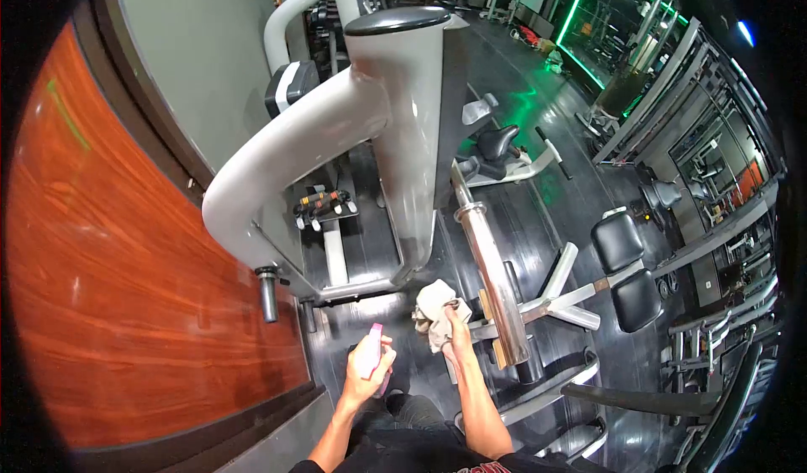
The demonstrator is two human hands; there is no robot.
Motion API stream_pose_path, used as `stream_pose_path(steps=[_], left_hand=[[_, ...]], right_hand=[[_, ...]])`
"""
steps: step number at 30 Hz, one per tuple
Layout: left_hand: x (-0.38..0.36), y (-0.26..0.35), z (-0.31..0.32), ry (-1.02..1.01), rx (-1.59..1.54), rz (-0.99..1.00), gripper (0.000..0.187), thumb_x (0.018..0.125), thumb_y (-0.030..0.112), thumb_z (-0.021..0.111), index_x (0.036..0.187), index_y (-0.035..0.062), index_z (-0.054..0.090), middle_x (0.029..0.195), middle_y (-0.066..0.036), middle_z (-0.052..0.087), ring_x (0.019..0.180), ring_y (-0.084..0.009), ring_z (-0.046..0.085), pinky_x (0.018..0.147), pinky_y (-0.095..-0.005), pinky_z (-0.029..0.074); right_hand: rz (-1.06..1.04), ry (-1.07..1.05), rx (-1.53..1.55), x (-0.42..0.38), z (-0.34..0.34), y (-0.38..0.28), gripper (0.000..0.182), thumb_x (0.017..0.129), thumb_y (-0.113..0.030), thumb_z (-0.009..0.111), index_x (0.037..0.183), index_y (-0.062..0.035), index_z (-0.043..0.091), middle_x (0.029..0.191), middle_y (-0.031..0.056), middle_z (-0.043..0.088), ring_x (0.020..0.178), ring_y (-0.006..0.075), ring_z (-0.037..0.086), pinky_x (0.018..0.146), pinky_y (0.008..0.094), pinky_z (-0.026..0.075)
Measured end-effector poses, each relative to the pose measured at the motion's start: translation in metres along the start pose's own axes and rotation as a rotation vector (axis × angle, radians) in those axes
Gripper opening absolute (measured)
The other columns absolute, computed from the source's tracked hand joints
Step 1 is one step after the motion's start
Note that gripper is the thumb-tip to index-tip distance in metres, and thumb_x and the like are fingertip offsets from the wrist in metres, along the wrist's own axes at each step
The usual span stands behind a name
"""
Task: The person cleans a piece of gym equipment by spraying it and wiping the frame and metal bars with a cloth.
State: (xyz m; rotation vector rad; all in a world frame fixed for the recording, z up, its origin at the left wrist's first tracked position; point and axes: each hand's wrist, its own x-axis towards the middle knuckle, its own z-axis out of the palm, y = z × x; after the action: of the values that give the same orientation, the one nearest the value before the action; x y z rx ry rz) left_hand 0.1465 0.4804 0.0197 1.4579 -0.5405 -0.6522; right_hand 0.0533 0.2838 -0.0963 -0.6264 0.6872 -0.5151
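My left hand grips a pink spray bottle, held upright low in the middle of the view. To its right, my right hand clutches a crumpled beige cloth and presses it against the lower frame of a grey gym machine, close to its shiny chrome weight bar. My knees, in dark trousers, show just below the hands.
A red-brown wood wall panel fills the left. Black padded rollers and grey frame arms lie to the right on the dark floor. More gym machines, mirrors and green light strips stand at the back right.
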Motion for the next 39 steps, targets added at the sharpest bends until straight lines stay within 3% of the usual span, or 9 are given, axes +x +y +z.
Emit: stream_pose_path(steps=[4, 12, 14, 18, 20, 29, 32, 35, 39], left_hand=[[0.002, 0.002, -0.004, -0.026, 0.114, 0.041, 0.022, 0.084, 0.008, 0.065, 0.103, -0.0005, 0.057, 0.081, -0.004, 0.06, 0.074, -0.0107, 0.057, 0.068, -0.0259, 0.047], [0.041, -0.025, -0.024, -0.054, 0.181, 0.107, 0.02, 0.081, 0.005, 0.067, 0.099, 0.0005, 0.059, 0.077, -0.005, 0.06, 0.066, -0.0112, 0.059, 0.061, -0.0257, 0.048], [0.044, -0.026, -0.027, -0.035, 0.158, 0.07, 0.019, 0.079, 0.005, 0.069, 0.096, 0.0003, 0.061, 0.079, -0.006, 0.06, 0.07, -0.0129, 0.06, 0.064, -0.0262, 0.048], [0.045, -0.036, -0.031, -0.038, 0.164, 0.077, 0.019, 0.079, 0.005, 0.069, 0.095, 0.0, 0.061, 0.079, -0.006, 0.06, 0.064, -0.0115, 0.059, 0.06, -0.0261, 0.048], [0.042, -0.043, -0.033, -0.065, 0.191, 0.089, 0.018, 0.079, 0.005, 0.069, 0.095, -0.0004, 0.061, 0.079, -0.006, 0.06, 0.064, -0.0122, 0.059, 0.06, -0.0264, 0.048], [0.041, -0.082, -0.055, -0.059, 0.181, 0.095, 0.019, 0.078, 0.003, 0.07, 0.095, -0.0005, 0.061, 0.083, -0.007, 0.061, 0.069, -0.0156, 0.062, 0.063, -0.0269, 0.049], [0.039, -0.081, -0.061, -0.074, 0.201, 0.053, 0.02, 0.078, 0.003, 0.07, 0.095, -0.0005, 0.061, 0.082, -0.007, 0.061, 0.071, -0.0154, 0.062, 0.064, -0.0267, 0.049], [0.038, -0.073, -0.063, -0.072, 0.19, 0.036, 0.02, 0.078, 0.003, 0.07, 0.096, -0.0002, 0.061, 0.082, -0.006, 0.061, 0.071, -0.0141, 0.061, 0.064, -0.0267, 0.049], [0.033, -0.075, -0.069, -0.084, 0.143, 0.023, 0.021, 0.081, 0.003, 0.068, 0.1, 0.0, 0.058, 0.079, -0.005, 0.06, 0.066, -0.0108, 0.058, 0.06, -0.0248, 0.048]], right_hand=[[0.178, -0.177, 0.196, 0.0, -0.008, -0.005, 0.038, 0.088, -0.042, 0.055, 0.112, -0.0122, 0.058, 0.096, 0.0014, 0.066, 0.079, 0.0147, 0.065, 0.055, 0.0287, 0.052], [0.054, -0.134, 0.236, 0.063, 0.049, -0.001, 0.044, 0.092, -0.034, 0.052, 0.125, -0.0048, 0.051, 0.111, 0.0101, 0.063, 0.095, 0.0218, 0.063, 0.079, 0.0367, 0.053], [-0.144, 0.007, 0.115, 0.082, 0.077, -0.012, 0.038, 0.091, -0.024, 0.057, 0.124, -0.0043, 0.052, 0.114, 0.0101, 0.061, 0.1, 0.0199, 0.061, 0.082, 0.0343, 0.051], [-1.569, 0.3, -0.77, 0.113, 0.166, -0.076, 0.03, 0.085, -0.004, 0.059, 0.114, 0.0015, 0.057, 0.131, 0.0199, 0.049, 0.117, 0.0307, 0.052, 0.098, 0.0378, 0.042], [-1.726, 0.29, -0.901, 0.133, 0.192, -0.092, 0.031, 0.081, -0.005, 0.061, 0.111, 0.002, 0.06, 0.14, 0.0266, 0.038, 0.126, 0.04, 0.043, 0.104, 0.0417, 0.036], [-1.482, 0.287, -1.195, 0.231, 0.059, 0.067, 0.029, 0.07, -0.003, 0.067, 0.099, -0.0026, 0.066, 0.133, 0.0343, 0.04, 0.126, 0.0482, 0.038, 0.104, 0.0492, 0.036], [-1.173, 0.296, -1.272, 0.223, 0.025, 0.107, 0.037, 0.071, 0.0, 0.064, 0.108, -0.0048, 0.064, 0.134, 0.0303, 0.042, 0.126, 0.0438, 0.04, 0.104, 0.0454, 0.037], [-0.415, 0.371, -0.819, 0.2, 0.032, 0.108, 0.046, 0.076, 0.002, 0.058, 0.122, 0.0018, 0.055, 0.134, 0.0259, 0.046, 0.127, 0.0388, 0.041, 0.103, 0.039, 0.037], [-1.23, 0.392, -0.746, 0.162, 0.086, 0.065, 0.042, 0.081, -0.002, 0.057, 0.123, 0.0032, 0.054, 0.132, 0.024, 0.048, 0.126, 0.0385, 0.043, 0.106, 0.0424, 0.03]])
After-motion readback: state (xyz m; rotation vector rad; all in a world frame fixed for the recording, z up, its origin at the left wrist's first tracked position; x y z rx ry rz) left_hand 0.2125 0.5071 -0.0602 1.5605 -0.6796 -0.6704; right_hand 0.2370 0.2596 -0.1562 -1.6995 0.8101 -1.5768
